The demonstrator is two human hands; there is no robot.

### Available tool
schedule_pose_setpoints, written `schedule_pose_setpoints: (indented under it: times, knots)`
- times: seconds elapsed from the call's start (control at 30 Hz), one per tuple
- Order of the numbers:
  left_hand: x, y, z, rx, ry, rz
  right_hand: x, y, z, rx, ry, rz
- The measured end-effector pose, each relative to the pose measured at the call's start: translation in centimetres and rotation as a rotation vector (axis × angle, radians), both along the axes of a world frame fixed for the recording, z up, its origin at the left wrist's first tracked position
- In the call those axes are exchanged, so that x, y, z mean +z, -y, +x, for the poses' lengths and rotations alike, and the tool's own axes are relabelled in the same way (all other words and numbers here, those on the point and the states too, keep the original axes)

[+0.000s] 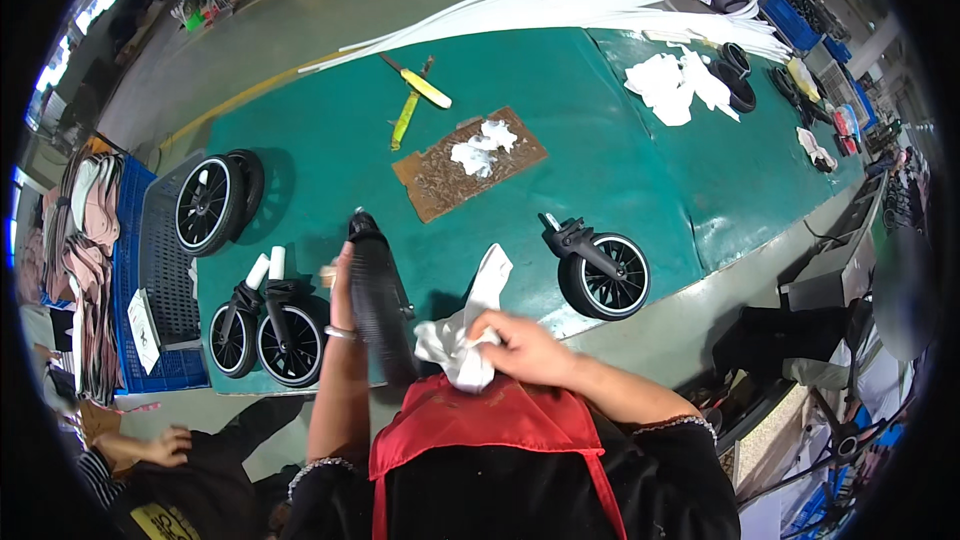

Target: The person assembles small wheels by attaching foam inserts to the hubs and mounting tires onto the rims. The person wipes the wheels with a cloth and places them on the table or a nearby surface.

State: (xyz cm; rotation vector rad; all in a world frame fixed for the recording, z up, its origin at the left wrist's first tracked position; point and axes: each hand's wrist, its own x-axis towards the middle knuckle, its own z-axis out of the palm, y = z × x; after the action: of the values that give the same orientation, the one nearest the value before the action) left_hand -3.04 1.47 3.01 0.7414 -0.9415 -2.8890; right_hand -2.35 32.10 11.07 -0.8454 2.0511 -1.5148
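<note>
My left hand [342, 292] is closed on a black caster wheel [382, 315], seen tread-on, with its fork end pointing away from me. Part of the grip is hidden behind the wheel. To its right, my right hand [525, 348] bunches a white cloth [466, 350] just in front of the red apron; one end of the cloth sticks up and away. On the green table [480, 70], a forked wheel [606, 275] lies to the right of my hands. Two more forked wheels [290, 345] with white-tipped stems stand at the left near edge.
Farther left, larger wheels [210, 205] lean by a blue crate [135, 260]. Mid-table lie a brown board [432, 183] with crumpled white scraps, and a yellow-handled tool [425, 88]. Long white strips [540, 2] line the far edge. Another person's hand [168, 447] shows at lower left.
</note>
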Motion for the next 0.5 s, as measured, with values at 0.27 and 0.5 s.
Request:
schedule_pose_setpoints:
  times: [0.27,0.5]
  knots:
    - [-5.5,-0.7,1.7,0.058,0.475,-2.512,-3.2,-9.9,-6.4,-0.430,-0.351,0.465]
    - [1.3,-7.1,-2.5,0.063,0.031,-2.240,-11.8,-4.9,-3.9,-0.003,-0.604,0.563]
